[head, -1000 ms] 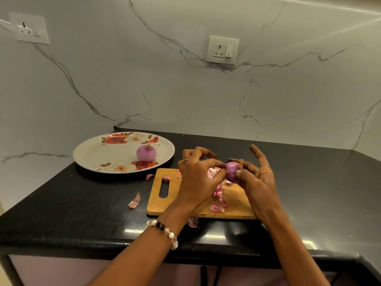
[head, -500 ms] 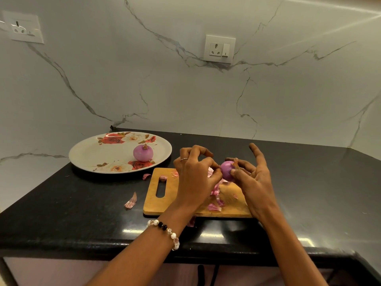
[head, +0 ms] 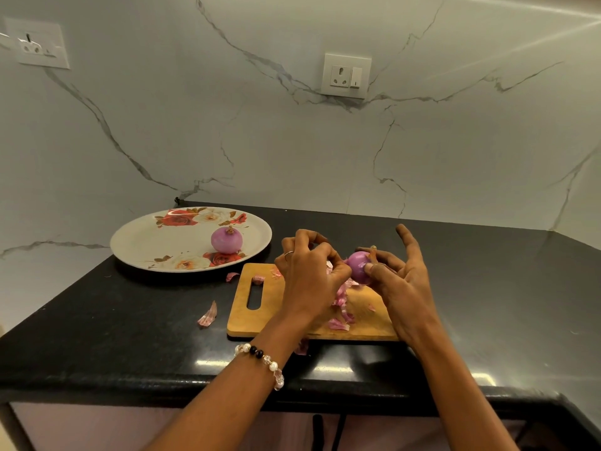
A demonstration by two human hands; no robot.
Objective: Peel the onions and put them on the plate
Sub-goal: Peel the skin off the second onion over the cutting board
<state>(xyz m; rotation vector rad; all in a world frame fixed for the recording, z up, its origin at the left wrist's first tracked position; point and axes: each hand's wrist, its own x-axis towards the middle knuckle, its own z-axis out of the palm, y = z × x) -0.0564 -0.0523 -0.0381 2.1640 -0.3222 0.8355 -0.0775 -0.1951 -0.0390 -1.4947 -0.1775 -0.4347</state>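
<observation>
A purple onion [head: 357,266] is held above the wooden cutting board [head: 257,323]. My right hand [head: 395,284] grips it with thumb and curled fingers, the index finger sticking up. My left hand [head: 309,275] is at the onion's left side with its fingertips pinched together on the skin. A peeled onion [head: 226,240] sits on the floral plate [head: 153,242] at the back left. Loose pink peels [head: 341,305] lie on the board under my hands.
The black counter [head: 130,336] carries stray peel pieces [head: 207,315] left of the board and one at its front edge. The marble wall behind has two sockets [head: 345,75]. The counter's front edge runs just below my wrists.
The onion has turned a little in my right hand, and my left fingertips have shifted on its skin. The camera has moved slightly; the plate and board stay put.
</observation>
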